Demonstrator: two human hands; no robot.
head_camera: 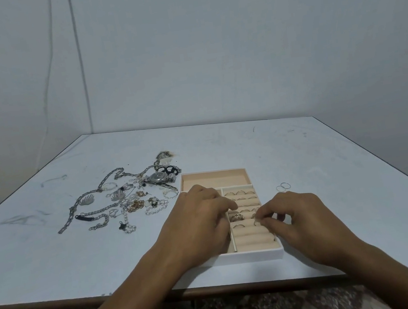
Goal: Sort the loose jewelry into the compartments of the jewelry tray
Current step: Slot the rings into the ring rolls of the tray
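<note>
1. Table (305,165): pale top, I work at its near edge. Everything for the job sits in the front half, so both arms reach without leaning.
2. Jewelry tray (252,255): white frame, peach lining, just in front of me. Long open compartment across the far end, ring rolls (252,237) down the right side, a narrow section on the left mostly under my left hand. It sits square to me so the roll slots run across my view.
3. Loose pile (125,203): chains, a pearl strand, a watch (158,177) and small gold bits, tangled on the table left of the tray and just clear of its corner. Most of the sorting is not done yet, by my read.
4. Left hand (200,223): palm down on the left part of the tray, fingers curled loosely, reaching onto the rolls. I can't tell whether it has anything; my guess is it steadies the tray or spreads a slot.
5. Right hand (294,217): thumb and forefinger pinched nearly closed on a ring (256,222) at the right end of a middle roll. Other fingers tucked up, out of the way of the seated rings.
6. Seated rings (239,193): several upright in the far and middle rows; the near rows look empty. Filling runs far to near.
7. Two thin rings (283,187): on the table just right of the tray, touching or overlapping. Probably parked there for the right hand to take.
</note>
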